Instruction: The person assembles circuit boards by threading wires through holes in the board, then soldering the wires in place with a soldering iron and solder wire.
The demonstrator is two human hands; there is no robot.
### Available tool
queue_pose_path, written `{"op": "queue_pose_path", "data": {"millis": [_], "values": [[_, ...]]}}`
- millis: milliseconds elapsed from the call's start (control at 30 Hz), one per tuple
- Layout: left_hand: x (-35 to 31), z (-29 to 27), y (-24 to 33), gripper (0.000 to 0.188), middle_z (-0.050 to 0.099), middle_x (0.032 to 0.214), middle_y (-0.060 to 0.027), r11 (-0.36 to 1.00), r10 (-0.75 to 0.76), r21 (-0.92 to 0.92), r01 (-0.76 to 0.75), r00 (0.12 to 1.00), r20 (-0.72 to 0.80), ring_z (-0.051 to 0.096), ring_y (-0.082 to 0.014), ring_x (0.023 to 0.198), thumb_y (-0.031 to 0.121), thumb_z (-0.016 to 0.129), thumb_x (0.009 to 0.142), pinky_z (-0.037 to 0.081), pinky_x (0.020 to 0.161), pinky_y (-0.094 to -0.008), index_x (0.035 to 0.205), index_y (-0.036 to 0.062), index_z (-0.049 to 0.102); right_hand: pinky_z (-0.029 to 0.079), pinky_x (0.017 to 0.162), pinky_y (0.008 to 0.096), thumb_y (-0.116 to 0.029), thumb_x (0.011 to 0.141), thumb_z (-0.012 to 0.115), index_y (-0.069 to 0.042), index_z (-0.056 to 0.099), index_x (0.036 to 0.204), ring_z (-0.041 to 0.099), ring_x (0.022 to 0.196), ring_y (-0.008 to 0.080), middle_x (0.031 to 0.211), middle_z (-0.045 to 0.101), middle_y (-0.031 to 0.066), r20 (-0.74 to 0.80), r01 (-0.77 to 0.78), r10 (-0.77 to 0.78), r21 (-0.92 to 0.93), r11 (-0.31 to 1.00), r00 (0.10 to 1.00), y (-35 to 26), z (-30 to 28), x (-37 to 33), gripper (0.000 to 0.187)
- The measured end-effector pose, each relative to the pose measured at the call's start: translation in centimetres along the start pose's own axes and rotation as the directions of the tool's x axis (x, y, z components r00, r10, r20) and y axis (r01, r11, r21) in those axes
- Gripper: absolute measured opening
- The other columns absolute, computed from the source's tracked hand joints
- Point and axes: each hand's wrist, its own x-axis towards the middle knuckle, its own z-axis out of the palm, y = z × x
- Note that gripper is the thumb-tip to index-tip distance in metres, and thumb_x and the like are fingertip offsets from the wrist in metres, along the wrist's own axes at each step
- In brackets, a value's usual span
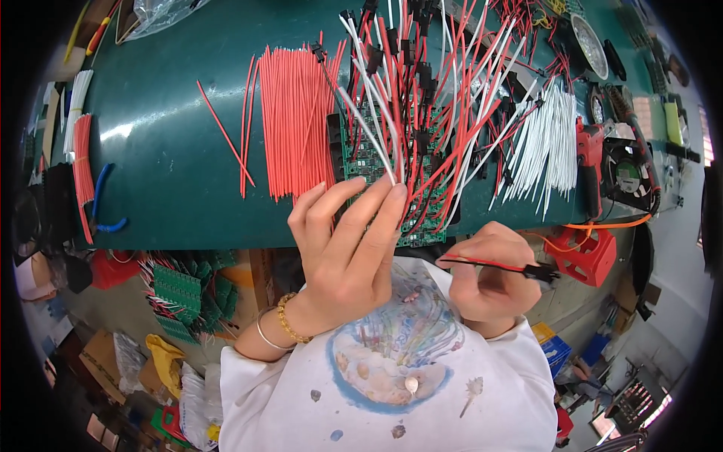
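Both occupied — left hand (343, 260) stretched forward, fingers (396, 194) pinching white wire (380, 160); right hand (491, 282) curled round red-black lead (468, 261).

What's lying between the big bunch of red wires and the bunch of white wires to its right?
In the head view, green circuit boards and a tangle of red and white wires lie between them.

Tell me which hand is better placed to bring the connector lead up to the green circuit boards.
Right, I'd judge: the right hand holds the red-and-black connector lead close to the green circuit boards, while the left hand seems occupied, pinching a white wire.
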Motion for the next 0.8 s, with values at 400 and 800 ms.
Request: {"op": "queue_pose_path", "data": {"millis": [400,800], "values": [[-1.7,-1.5,-2.3,0.031,0.067,0.107,-0.0105,0.976,-0.055,-0.214,0.041,0.997,-0.061,0.06,-0.0314,0.1,0.0,0.061,0.077,0.039,0.094,-0.0499,0.109,0.0005,0.062,0.039,0.044,0.0267,0.005,0.062,0.071,-0.002,0.062,0.088,0.054,0.047,0.018,0.067,0.064,0.0058,0.146,0.344,-0.33,-0.083,0.935,0.932,-0.4,2.8,1.4,0.029],[-0.7,-4.5,-3.1,0.026,0.067,0.087,-0.0105,0.936,0.139,-0.321,-0.142,0.99,-0.032,0.063,-0.0229,0.07,-0.003,0.067,0.07,0.051,0.058,-0.0307,0.095,0.0,0.066,0.037,0.04,0.0248,0.0,0.062,0.074,0.002,0.064,0.084,0.054,0.047,0.0167,0.076,0.069,0.0125,0.119,0.453,-0.437,-0.228,0.862,0.892,-0.3,5.4,2.6,0.024]]}}
